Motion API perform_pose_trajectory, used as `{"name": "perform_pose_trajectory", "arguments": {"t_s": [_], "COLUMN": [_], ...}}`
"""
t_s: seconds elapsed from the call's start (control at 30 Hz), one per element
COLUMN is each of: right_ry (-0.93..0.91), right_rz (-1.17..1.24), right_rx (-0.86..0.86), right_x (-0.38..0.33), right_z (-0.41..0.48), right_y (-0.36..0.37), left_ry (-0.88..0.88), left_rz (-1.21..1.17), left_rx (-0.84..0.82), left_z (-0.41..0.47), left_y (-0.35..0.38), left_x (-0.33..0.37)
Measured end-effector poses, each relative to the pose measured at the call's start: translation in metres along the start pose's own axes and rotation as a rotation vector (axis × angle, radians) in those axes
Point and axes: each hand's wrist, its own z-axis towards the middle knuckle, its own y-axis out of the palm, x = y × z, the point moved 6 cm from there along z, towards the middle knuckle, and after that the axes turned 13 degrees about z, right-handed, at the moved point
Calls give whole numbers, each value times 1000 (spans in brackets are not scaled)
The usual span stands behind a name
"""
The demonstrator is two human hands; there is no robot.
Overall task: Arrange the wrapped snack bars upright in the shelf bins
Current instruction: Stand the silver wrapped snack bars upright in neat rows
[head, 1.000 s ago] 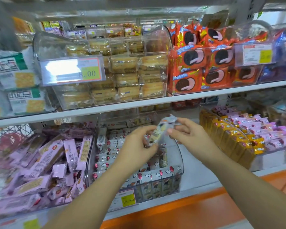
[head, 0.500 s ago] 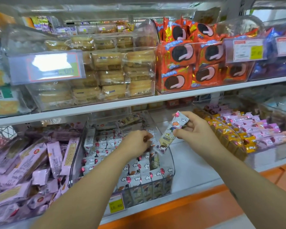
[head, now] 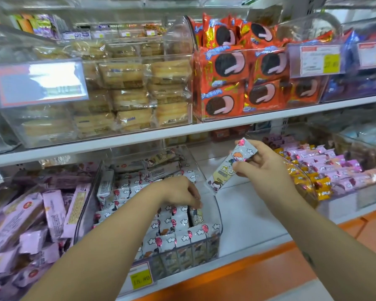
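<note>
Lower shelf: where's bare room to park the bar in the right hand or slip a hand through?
Free: the white shelf board between the clear bin's right wall and the yellow bars, below the snack bar the right hand holds. Crowded: the bin's front rows stand packed, the left hand is among them, and the pink bars at left lie heaped.

Tilted snack bar (head: 224, 172) in right hand (head: 267, 170)

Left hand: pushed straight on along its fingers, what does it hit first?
Left hand points down into the clear bin; first contact: the upright cartoon-wrapped snack bars under its fingertips, perhaps already touching.
</note>
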Motion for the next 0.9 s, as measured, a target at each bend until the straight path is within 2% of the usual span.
{"name": "perform_pose_trajectory", "arguments": {"t_s": [0.33,0.6,0.73,0.9], "right_ry": [32,25,18,-4], "right_rz": [8,-19,-20,-73], "right_rx": [2,1,-12,-102], "right_x": [3,1,1,1], "right_z": [0,-1,-2,-3], "right_y": [2,2,3,11], "left_ry": [42,98,43,75], "left_rz": [-19,-20,-28,177], "left_rx": [37,196,101,12], "left_z": [-8,-17,-25,-34], "left_y": [0,-6,-2,5], "left_x": [7,11,6,13]}}
